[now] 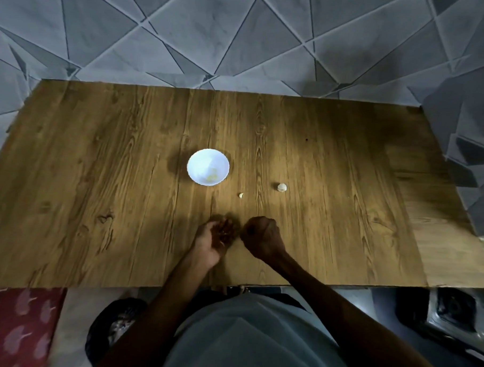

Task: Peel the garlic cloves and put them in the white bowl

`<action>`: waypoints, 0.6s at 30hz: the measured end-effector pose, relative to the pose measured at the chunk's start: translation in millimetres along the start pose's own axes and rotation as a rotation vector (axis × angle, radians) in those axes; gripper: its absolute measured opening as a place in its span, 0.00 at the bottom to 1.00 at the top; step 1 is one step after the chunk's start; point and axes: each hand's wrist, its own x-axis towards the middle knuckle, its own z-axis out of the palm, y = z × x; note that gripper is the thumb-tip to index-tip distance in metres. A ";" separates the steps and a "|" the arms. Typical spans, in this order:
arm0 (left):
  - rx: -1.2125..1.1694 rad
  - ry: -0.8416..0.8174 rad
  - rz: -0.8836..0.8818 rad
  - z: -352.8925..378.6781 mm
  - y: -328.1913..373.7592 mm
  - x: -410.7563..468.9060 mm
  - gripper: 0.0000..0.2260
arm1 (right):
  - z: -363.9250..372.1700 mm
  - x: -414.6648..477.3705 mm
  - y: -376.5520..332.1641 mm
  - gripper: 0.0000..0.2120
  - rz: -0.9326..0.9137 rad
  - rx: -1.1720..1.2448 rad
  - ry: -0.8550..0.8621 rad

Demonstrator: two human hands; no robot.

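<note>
White bowl (197, 164) holds peeled garlic (212, 178); small clove (240, 195) and larger piece (282, 187) await on the surface (97, 163); left hand (215, 237) and right hand (262, 235) curled, contents indeterminate.

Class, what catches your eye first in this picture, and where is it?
The white bowl stands bright in the middle of the wooden table. Right of it lie a small garlic clove and a larger garlic piece. Near the front edge, the left hand and right hand are close together.
</note>
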 end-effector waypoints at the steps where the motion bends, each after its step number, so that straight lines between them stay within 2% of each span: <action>1: -0.003 -0.014 -0.004 1.7 -0.6 0.5 0.15 | 2.1 -5.0 -12.9 0.05 -0.079 0.013 -0.014; 2: 0.000 -0.031 -0.021 1.7 -1.9 1.3 0.15 | 6.5 -11.2 -25.0 0.05 -0.175 -0.009 -0.017; 4: -0.026 -0.089 -0.080 -0.2 -4.9 2.1 0.16 | 20.5 -20.4 -39.3 0.05 -0.323 -0.214 0.060; 6: -0.050 -0.120 -0.117 -2.1 -7.0 4.0 0.19 | 23.3 -27.7 -42.9 0.04 -0.344 -0.346 0.164; 8: -0.044 -0.112 -0.123 -0.7 -8.0 3.8 0.18 | 15.9 -30.6 -39.3 0.01 -0.327 -0.295 0.187; 11: -0.058 -0.065 -0.089 1.3 -11.1 1.5 0.14 | -0.4 -32.1 -28.9 0.06 -0.267 -0.127 0.071; 14: -0.039 -0.022 -0.061 -3.1 -13.5 1.5 0.11 | -8.6 -30.9 -0.6 0.15 -0.279 0.006 0.106; 18: -0.045 -0.005 -0.043 -6.1 -7.9 -0.4 0.13 | -21.4 -25.4 49.3 0.13 -0.187 -0.112 0.193</action>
